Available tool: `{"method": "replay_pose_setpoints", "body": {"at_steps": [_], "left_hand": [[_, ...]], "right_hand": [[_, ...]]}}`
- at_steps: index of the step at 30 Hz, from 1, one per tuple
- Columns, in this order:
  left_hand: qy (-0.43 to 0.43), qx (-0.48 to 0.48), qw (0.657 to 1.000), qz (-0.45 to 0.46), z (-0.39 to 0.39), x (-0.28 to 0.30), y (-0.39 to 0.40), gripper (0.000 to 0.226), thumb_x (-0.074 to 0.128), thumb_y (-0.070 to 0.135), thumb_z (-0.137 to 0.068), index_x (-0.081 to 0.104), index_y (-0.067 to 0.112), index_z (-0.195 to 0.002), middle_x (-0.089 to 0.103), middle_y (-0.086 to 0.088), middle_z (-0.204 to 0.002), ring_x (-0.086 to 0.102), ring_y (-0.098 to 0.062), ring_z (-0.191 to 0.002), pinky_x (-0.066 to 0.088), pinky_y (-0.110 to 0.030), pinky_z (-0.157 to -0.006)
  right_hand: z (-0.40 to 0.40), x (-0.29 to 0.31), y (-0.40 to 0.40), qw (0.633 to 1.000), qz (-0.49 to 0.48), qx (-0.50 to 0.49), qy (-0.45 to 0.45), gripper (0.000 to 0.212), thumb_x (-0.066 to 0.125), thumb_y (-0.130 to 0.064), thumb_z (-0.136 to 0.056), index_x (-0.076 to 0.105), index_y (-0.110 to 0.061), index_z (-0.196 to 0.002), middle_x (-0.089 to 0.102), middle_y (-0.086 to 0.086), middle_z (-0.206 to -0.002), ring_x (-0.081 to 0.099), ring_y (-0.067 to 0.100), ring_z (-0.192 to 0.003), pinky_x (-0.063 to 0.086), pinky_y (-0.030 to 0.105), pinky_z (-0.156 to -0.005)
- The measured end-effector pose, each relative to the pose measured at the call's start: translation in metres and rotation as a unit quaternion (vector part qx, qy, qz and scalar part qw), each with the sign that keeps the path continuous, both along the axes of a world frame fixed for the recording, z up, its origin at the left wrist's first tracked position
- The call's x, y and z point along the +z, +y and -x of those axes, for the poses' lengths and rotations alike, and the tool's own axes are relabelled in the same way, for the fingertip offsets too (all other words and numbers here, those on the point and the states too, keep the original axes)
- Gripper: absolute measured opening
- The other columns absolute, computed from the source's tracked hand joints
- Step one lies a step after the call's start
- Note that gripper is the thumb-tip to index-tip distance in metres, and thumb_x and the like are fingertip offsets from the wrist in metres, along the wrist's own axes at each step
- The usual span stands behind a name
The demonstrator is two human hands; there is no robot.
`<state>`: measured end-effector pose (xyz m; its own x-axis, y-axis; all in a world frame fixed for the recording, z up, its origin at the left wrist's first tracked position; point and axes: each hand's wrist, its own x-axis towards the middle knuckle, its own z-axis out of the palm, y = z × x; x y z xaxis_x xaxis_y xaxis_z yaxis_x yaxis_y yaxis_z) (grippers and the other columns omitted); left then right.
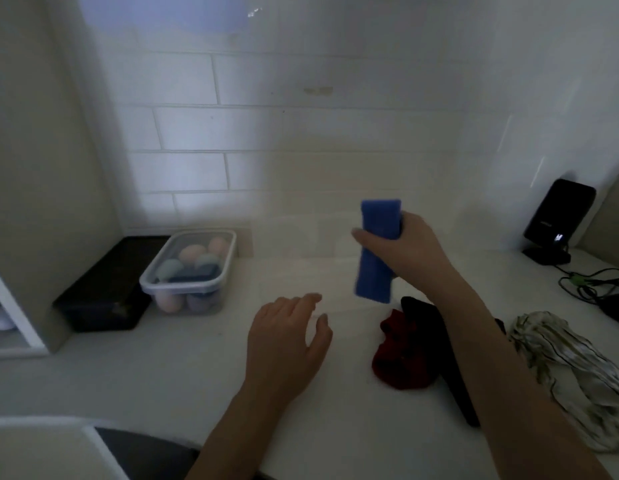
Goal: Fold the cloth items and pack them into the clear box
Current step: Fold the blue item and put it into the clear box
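You're looking at four loose cloths: one blue cloth (379,251), one red (399,355), one black (436,344), one striped (571,368); one clear box (188,271).

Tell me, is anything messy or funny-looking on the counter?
A little. The red cloth lies crumpled in a heap, and the striped cloth is bunched near the right edge, both unfolded. The right hand holds a folded blue cloth in the air. Nothing looks spilled or broken.

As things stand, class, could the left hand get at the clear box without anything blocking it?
Probably yes. The left hand hovers open over bare counter, and nothing lies between it and the clear box, whose top has no lid. The right hand holds the blue cloth elsewhere.
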<state>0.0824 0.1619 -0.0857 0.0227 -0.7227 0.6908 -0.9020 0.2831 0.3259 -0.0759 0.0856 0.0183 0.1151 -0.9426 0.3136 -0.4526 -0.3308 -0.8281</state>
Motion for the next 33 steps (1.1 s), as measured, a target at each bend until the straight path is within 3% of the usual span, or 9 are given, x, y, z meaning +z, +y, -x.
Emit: {"method": "replay_pose_setpoints", "body": {"at_steps": [3,7,9,12,15,19,22,26,33], "left_hand": [[0.078,0.001,0.995,-0.055,0.001,0.018,0.000,0.055,0.026,0.056,-0.085,0.058,0.027,-0.119,0.069,0.010,-0.098,0.064,-0.006,-0.079,0.040,-0.016,-0.065],[0.306,-0.128,0.917,-0.223,0.000,0.053,-0.022,0.070,0.018,0.079,-0.071,0.063,0.027,-0.085,0.069,0.002,-0.078,0.064,-0.015,-0.066,0.048,-0.028,-0.057],[0.333,-0.173,0.893,-0.250,-0.002,0.061,-0.035,0.058,0.036,0.065,-0.080,0.066,0.016,-0.088,0.071,-0.002,-0.079,0.068,-0.018,-0.070,0.055,-0.030,-0.057],[0.348,-0.234,0.859,-0.295,-0.005,0.056,-0.045,0.023,0.064,0.032,-0.083,0.060,0.016,-0.099,0.075,-0.003,-0.084,0.073,-0.016,-0.075,0.060,-0.030,-0.062],[0.422,-0.257,0.824,-0.279,-0.009,0.052,-0.050,0.016,0.063,0.019,-0.086,0.061,0.014,-0.101,0.076,0.000,-0.075,0.073,-0.014,-0.072,0.059,-0.028,-0.060],[0.421,-0.247,0.842,-0.229,-0.013,0.046,-0.052,0.027,0.051,0.019,-0.093,0.058,0.027,-0.118,0.072,0.006,-0.070,0.065,-0.004,-0.061,0.053,-0.019,-0.055],[0.387,-0.246,0.861,-0.221,-0.013,0.043,-0.053,0.030,0.045,0.024,-0.096,0.048,0.042,-0.120,0.068,-0.004,-0.080,0.057,-0.005,-0.059,0.048,-0.019,-0.055],[0.321,-0.268,0.876,-0.240,-0.011,0.042,-0.051,0.022,0.049,0.033,-0.093,0.065,0.021,-0.103,0.066,0.009,-0.070,0.053,-0.001,-0.053,0.043,-0.015,-0.052],[0.348,-0.229,0.882,-0.221,-0.011,0.040,-0.053,0.028,0.053,0.029,-0.092,0.062,0.004,-0.097,0.066,-0.003,-0.068,0.055,-0.008,-0.045,0.045,-0.019,-0.047]], "right_hand": [[-0.030,0.001,0.012,0.993,-0.060,0.078,-0.061,0.023,0.069,-0.039,-0.080,0.050,-0.026,-0.078,0.062,-0.007,-0.076,0.061,0.006,-0.065,0.050,0.018,-0.043],[-0.044,-0.019,0.009,0.991,-0.098,0.049,-0.077,0.030,0.068,-0.043,-0.080,0.053,-0.017,-0.077,0.065,0.006,-0.079,0.064,0.019,-0.065,0.055,0.035,-0.057],[-0.042,-0.025,0.004,0.983,-0.121,0.035,-0.130,0.035,0.068,-0.044,-0.080,0.057,-0.011,-0.084,0.067,0.014,-0.086,0.066,0.028,-0.076,0.057,0.048,-0.073],[-0.032,-0.030,-0.004,0.981,-0.125,0.058,-0.134,0.039,0.064,-0.050,-0.080,0.058,-0.015,-0.095,0.069,0.005,-0.088,0.068,0.024,-0.080,0.056,0.047,-0.080],[-0.024,-0.035,-0.014,0.957,-0.191,0.138,-0.167,0.041,0.057,-0.050,-0.085,0.055,-0.019,-0.112,0.069,0.005,-0.104,0.068,0.026,-0.098,0.055,0.048,-0.089],[-0.015,-0.046,-0.022,0.901,-0.276,0.229,-0.243,0.037,0.046,-0.041,-0.093,0.056,-0.021,-0.123,0.067,0.003,-0.116,0.065,0.019,-0.098,0.053,0.032,-0.078],[-0.009,-0.053,-0.025,0.886,-0.267,0.263,-0.272,0.038,0.043,-0.037,-0.094,0.057,-0.022,-0.126,0.065,0.006,-0.119,0.059,0.021,-0.099,0.050,0.030,-0.077],[-0.013,-0.058,-0.027,0.903,-0.232,0.258,-0.255,0.031,0.042,-0.033,-0.097,0.060,-0.025,-0.120,0.067,0.007,-0.121,0.063,0.027,-0.111,0.049,0.044,-0.098],[-0.019,-0.059,-0.025,0.933,-0.191,0.220,-0.212,0.026,0.056,-0.029,-0.092,0.063,-0.024,-0.117,0.063,0.021,-0.123,0.050,0.047,-0.120,0.040,0.060,-0.102]]}}
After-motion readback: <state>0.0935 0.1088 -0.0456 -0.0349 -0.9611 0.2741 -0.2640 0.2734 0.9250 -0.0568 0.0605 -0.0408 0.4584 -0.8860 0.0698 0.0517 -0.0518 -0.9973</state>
